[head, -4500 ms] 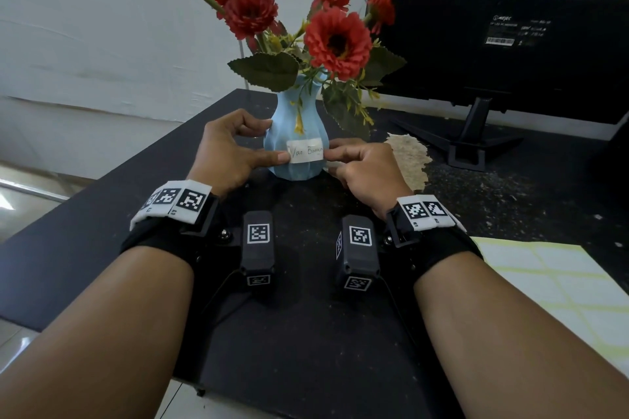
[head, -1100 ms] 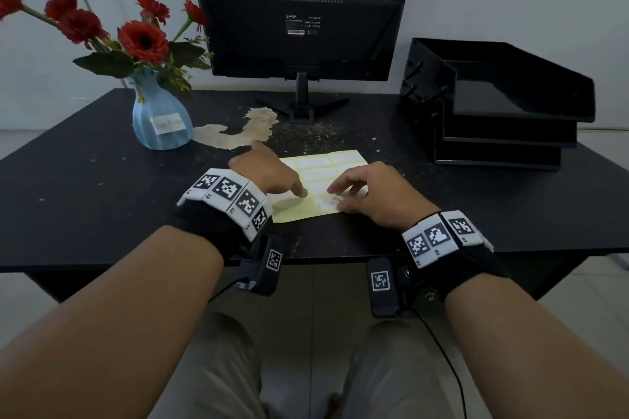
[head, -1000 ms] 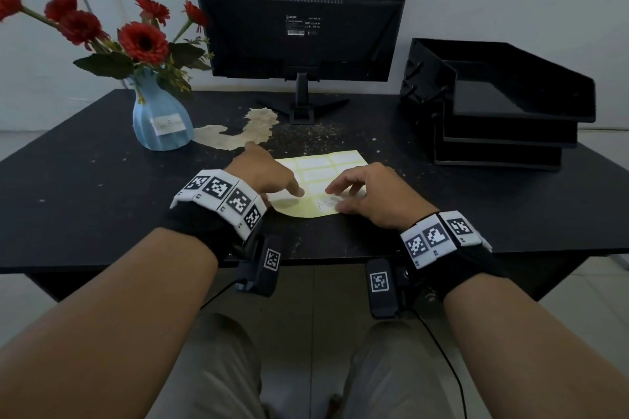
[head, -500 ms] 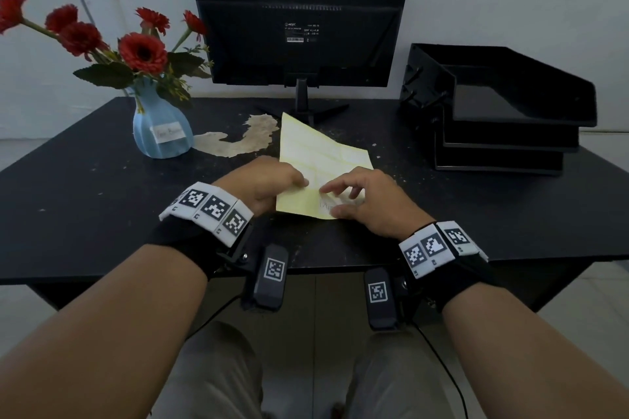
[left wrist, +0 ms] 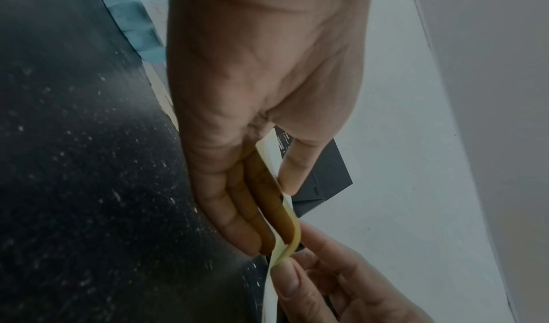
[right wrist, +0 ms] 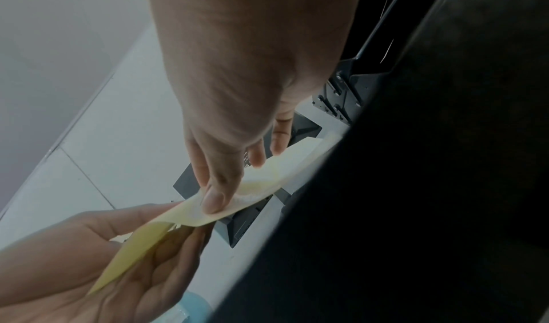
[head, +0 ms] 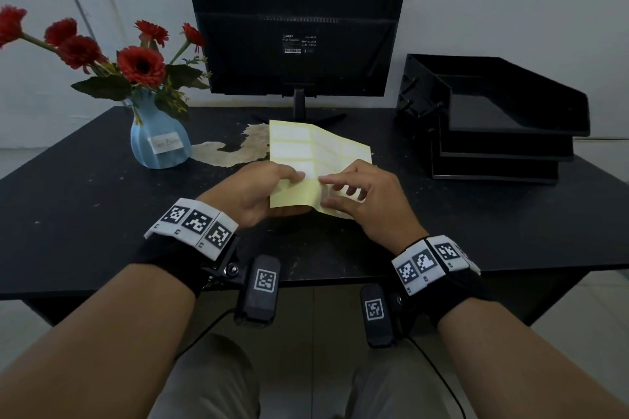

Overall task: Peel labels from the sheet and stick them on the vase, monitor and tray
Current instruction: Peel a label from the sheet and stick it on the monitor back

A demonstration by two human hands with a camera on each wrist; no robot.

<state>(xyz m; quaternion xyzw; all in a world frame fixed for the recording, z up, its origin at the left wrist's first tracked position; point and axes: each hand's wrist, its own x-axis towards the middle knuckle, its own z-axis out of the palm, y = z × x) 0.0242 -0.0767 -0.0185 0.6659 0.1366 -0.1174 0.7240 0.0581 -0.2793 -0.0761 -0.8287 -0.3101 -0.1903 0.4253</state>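
My left hand (head: pixel 289 187) holds the yellow label sheet (head: pixel 306 146) up off the black table (head: pixel 85 214), thumb on top and fingers underneath (left wrist: pixel 252 210). The sheet bends along its middle. At the sheet's near middle, my right hand (head: pixel 326 192) pinches it between thumb (right wrist: pixel 214 199) and forefinger. The blue vase (head: pixel 149 153) with red flowers stands at the back left and carries a white handwritten label (head: pixel 166 143). The black monitor (head: pixel 296 27) shows its back at the centre rear. Stacked black trays (head: pixel 493 119) sit at the back right.
A pale worn patch (head: pixel 238 150) marks the tabletop between vase and sheet. The table's front edge (head: pixel 323 286) runs just under my wrists, with my knees and tiled floor below. White wall behind everything.
After pressing the label on the vase, both hands came to the flat sheet. In the last second the left hand lifted it off the table and it bent.
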